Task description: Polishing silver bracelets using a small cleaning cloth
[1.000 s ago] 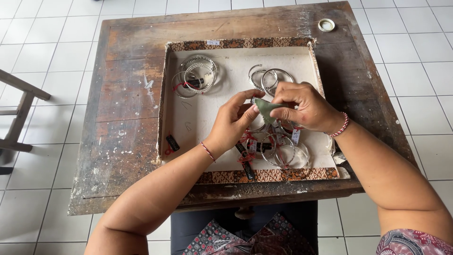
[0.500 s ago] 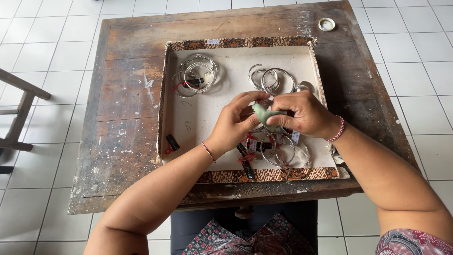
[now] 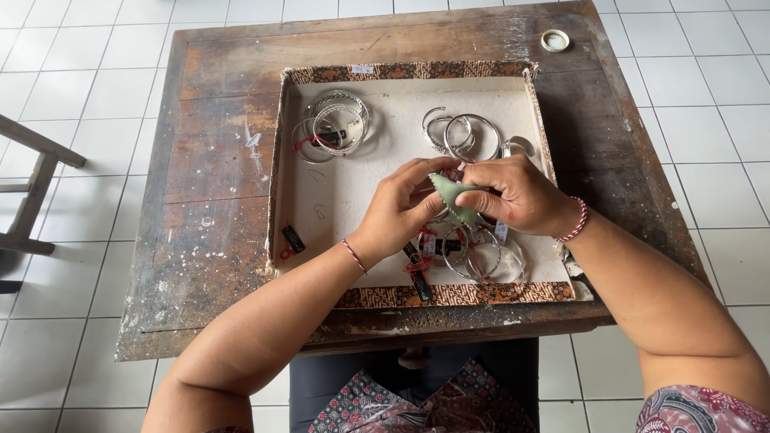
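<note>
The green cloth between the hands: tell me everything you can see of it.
The green cloth is a small, pale green, soft-looking scrap, folded or bunched to a point. It is pinched between the left hand and the right hand, above the shallow tray of silver bangles. Fingers hide most of it; whatever it wraps is hidden.

A worn, paint-flecked wooden table (image 3: 216,200) stands on a floor of pale square tiles (image 3: 722,96) with grey grout; part of a wooden stool (image 3: 32,192) shows at the left edge; soft, even daylight, without hard shadows.
</note>
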